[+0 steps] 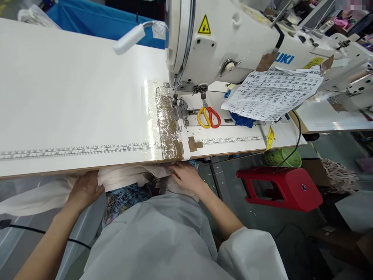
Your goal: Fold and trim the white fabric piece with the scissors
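Left hand (pixel 84 190) is down at the lower left of the frame, loosely curled against the pale cloth (pixel 121 177), thumb a bit apart from the fingers; can't tell if it's actually pinching any. Right hand (pixel 185 177), lower centre, is palm down with its fingertips on the same cloth, half bent, and I can't see whether they've closed on a fold.

Cloth's bunched across the lap, just below the front edge of the table (pixel 87 97), with a length trailing off to the left edge of the frame. Looks light, soft and limp to me, maybe a touch slippery, so it'd crease before it broke. I'd take the flat folded band near the middle, one hand each side, rather than the loose tail.

Readable stuff: blue "UKI" lettering (pixel 284 58) at upper right, start covered, so probably JUKI. Yellow warning triangle (pixel 204 25) up top on the sewing machine (pixel 189 58). Handwritten sheet (pixel 274 93) right of centre and the ruler strip (pixel 87 149): too small to read.
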`<state>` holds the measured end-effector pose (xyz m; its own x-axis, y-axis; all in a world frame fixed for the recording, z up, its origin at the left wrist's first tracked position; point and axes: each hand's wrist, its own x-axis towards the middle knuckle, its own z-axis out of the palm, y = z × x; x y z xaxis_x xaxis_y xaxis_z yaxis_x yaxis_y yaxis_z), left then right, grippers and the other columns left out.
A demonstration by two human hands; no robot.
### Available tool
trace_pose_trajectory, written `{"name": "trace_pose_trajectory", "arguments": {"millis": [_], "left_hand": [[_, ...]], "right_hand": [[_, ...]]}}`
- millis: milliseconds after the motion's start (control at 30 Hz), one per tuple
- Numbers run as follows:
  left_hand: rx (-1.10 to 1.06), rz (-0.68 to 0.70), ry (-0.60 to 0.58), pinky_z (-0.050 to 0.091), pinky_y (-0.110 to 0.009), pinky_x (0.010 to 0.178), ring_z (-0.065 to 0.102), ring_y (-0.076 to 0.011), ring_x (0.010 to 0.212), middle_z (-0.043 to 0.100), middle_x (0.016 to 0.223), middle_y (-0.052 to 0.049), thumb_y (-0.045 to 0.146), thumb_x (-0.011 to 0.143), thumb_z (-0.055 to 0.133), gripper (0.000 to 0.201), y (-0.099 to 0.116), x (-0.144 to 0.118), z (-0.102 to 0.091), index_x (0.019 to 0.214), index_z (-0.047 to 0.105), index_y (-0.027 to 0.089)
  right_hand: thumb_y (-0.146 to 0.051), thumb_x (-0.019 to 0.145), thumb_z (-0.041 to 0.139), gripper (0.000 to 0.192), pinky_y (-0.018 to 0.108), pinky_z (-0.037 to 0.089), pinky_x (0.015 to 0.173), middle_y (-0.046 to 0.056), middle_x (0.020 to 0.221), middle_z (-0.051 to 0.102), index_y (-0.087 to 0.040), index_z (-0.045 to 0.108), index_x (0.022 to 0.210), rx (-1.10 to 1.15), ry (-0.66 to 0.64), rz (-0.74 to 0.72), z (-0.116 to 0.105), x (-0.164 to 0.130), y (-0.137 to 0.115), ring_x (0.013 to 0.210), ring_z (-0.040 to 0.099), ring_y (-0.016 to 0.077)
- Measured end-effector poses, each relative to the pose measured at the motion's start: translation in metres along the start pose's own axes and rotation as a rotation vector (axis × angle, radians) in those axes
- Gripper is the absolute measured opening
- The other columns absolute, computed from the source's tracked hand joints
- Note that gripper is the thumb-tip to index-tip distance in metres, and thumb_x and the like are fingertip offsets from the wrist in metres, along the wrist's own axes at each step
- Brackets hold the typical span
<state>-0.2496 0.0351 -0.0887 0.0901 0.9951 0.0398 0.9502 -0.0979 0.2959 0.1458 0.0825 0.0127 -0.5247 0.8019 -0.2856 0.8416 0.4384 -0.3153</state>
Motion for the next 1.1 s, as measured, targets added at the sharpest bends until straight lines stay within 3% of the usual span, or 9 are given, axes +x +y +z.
{"name": "trace_pose_trajectory", "arguments": {"millis": [100, 200, 300, 367, 500, 667, 933, 1033, 1100], "left_hand": [[0.051, 0.044, -0.103, 0.056, -0.046, 0.08, 0.066, -0.0389, 0.105, 0.068, 0.113, -0.022, 0.035, 0.076, 0.049, 0.057, -0.004, -0.008, 0.011, 0.126, 0.05, 0.009], [0.12, -0.038, -0.055, 0.056, -0.051, 0.083, 0.062, -0.0429, 0.111, 0.064, 0.121, -0.026, 0.036, 0.081, 0.048, 0.059, 0.011, -0.017, -0.01, 0.131, 0.047, 0.004], [-0.014, -0.064, 0.098, 0.055, -0.052, 0.087, 0.061, -0.0405, 0.111, 0.065, 0.12, -0.022, 0.04, 0.091, 0.041, 0.05, 0.056, -0.023, -0.039, 0.128, 0.053, 0.007], [-0.243, -0.094, 0.077, 0.059, -0.039, 0.077, 0.064, -0.0327, 0.108, 0.068, 0.12, -0.014, 0.042, 0.094, 0.042, 0.043, 0.094, -0.022, -0.047, 0.124, 0.058, 0.016], [-0.721, -0.003, -0.276, 0.059, -0.03, 0.077, 0.07, -0.0231, 0.097, 0.075, 0.108, -0.007, 0.041, 0.096, 0.041, 0.04, 0.159, -0.012, -0.019, 0.119, 0.065, 0.019], [-0.781, 0.141, -0.529, 0.055, -0.035, 0.09, 0.069, -0.0239, 0.1, 0.074, 0.11, -0.009, 0.03, 0.092, 0.044, 0.033, 0.195, -0.004, 0.031, 0.109, 0.07, 0.019], [-1.275, -0.023, -0.647, 0.049, -0.035, 0.092, 0.063, -0.0237, 0.097, 0.07, 0.095, -0.009, 0.06, 0.093, 0.048, 0.049, 0.243, -0.006, 0.011, 0.091, 0.068, 0.016], [-1.632, -0.249, -0.621, 0.05, -0.029, 0.07, 0.063, -0.0189, 0.073, 0.065, 0.072, -0.004, 0.072, 0.086, 0.052, 0.056, 0.265, 0.001, -0.004, 0.089, 0.06, 0.016], [-1.666, -0.251, -0.754, 0.04, -0.024, 0.05, 0.05, -0.0134, 0.048, 0.052, 0.053, 0.003, 0.076, 0.083, 0.052, 0.058, 0.271, 0.006, -0.02, 0.082, 0.052, 0.019]], "right_hand": [[-0.026, 0.097, 0.053, 0.017, 0.027, 0.042, 0.074, 0.004, 0.102, 0.074, -0.022, 0.069, 0.104, 0.063, -0.072, 0.194, 0.012, -0.029, 0.01, 0.096, 0.067, 0.0198], [-0.033, 0.096, 0.057, 0.016, 0.027, 0.041, 0.068, 0.002, 0.096, 0.075, -0.023, 0.069, 0.101, 0.059, -0.118, 0.31, 0.032, -0.049, 0.007, 0.088, 0.069, 0.0202], [-0.029, 0.097, 0.054, 0.018, 0.028, 0.04, 0.067, 0.006, 0.099, 0.076, -0.02, 0.067, 0.107, 0.031, -0.128, 0.354, 0.052, -0.057, -0.003, 0.085, 0.07, 0.0213], [-0.026, 0.098, 0.05, 0.025, 0.029, 0.041, 0.068, 0.009, 0.102, 0.075, -0.019, 0.063, 0.117, 0.012, -0.111, 0.379, 0.061, -0.057, -0.007, 0.084, 0.071, 0.022], [-0.032, 0.098, 0.051, 0.027, 0.03, 0.041, 0.065, 0.01, 0.085, 0.075, -0.018, 0.065, 0.116, 0.009, -0.036, 0.427, 0.071, -0.047, -0.008, 0.075, 0.07, 0.0245], [-0.03, 0.097, 0.049, 0.025, 0.027, 0.042, 0.065, 0.006, 0.081, 0.071, -0.021, 0.07, 0.086, 0.101, 0.111, 0.34, 0.076, -0.023, -0.005, 0.072, 0.066, 0.0195], [-0.037, 0.101, 0.036, 0.04, 0.022, 0.041, 0.053, -0.002, 0.059, 0.054, -0.02, 0.058, 0.072, 0.365, 0.435, 0.294, 0.04, -0.049, -0.012, 0.054, 0.051, 0.0124], [-0.035, 0.098, 0.048, 0.034, 0.025, 0.041, 0.055, -0.002, 0.059, 0.054, -0.022, 0.057, 0.067, 0.436, 0.616, 0.166, 0.01, -0.069, -0.024, 0.054, 0.05, 0.0126], [-0.03, 0.097, 0.049, 0.026, 0.03, 0.046, 0.065, 0.003, 0.071, 0.064, -0.022, 0.064, 0.077, 0.391, 0.7, 0.098, -0.01, -0.076, -0.028, 0.067, 0.059, 0.0164]]}}
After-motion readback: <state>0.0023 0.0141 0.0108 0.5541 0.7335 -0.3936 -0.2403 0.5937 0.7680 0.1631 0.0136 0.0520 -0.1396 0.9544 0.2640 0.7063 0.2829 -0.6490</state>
